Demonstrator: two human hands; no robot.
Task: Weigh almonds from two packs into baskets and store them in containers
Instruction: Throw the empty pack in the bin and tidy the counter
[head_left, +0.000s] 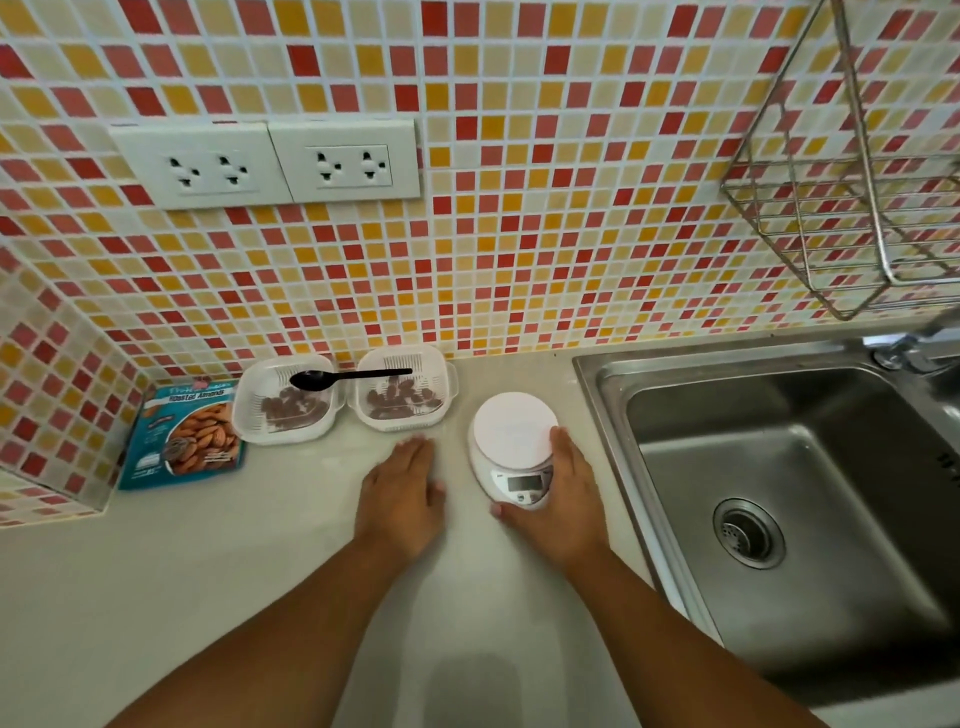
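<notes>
Two white slotted baskets stand side by side against the tiled wall, the left basket (249, 415) and the right basket (441, 384), each holding a small heap of brown almonds (291, 408). A black spoon (348, 376) lies across both rims. A blue almond pack (182, 434) lies flat to their left. A white kitchen scale (511, 431) with nothing on its round plate sits to the right of the baskets. My right hand (563, 499) grips the scale's right front side beside the display. My left hand (402, 493) rests flat on the counter, fingers together, holding nothing.
A steel sink (779, 493) fills the right side, its rim close to the scale, with a tap (914, 353) at its back. A wire rack (852, 197) hangs on the wall above it. Two double sockets (270, 163) sit on the tiled wall. The pale counter (208, 571) extends left and forward.
</notes>
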